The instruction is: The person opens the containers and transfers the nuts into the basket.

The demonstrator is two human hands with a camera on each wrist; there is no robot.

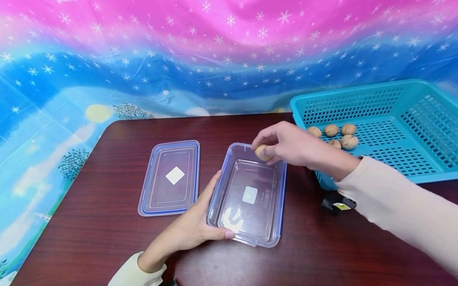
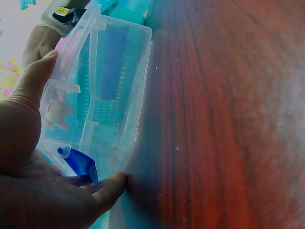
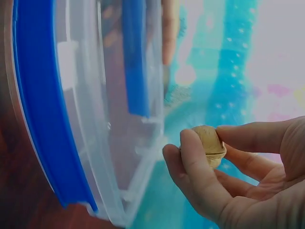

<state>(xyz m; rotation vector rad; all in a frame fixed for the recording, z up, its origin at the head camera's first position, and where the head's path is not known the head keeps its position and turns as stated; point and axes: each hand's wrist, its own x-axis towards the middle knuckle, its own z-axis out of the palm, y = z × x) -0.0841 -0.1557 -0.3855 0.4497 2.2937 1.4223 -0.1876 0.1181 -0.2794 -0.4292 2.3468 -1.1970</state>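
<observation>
A clear plastic food container with no lid on it stands on the table. My left hand grips its near left corner, thumb over the near rim and fingers along the left side. Between the thumb and fingers of my right hand is a walnut, pinched over the container's far right corner. In the right wrist view the walnut shows beside the container's wall. The container's lid, with a blue seal and a white diamond sticker, lies flat to the left.
A teal plastic basket stands at the right, with several walnuts at its left end. My right forearm crosses its near left corner. Behind the dark red wooden table hangs a snowflake-patterned cloth.
</observation>
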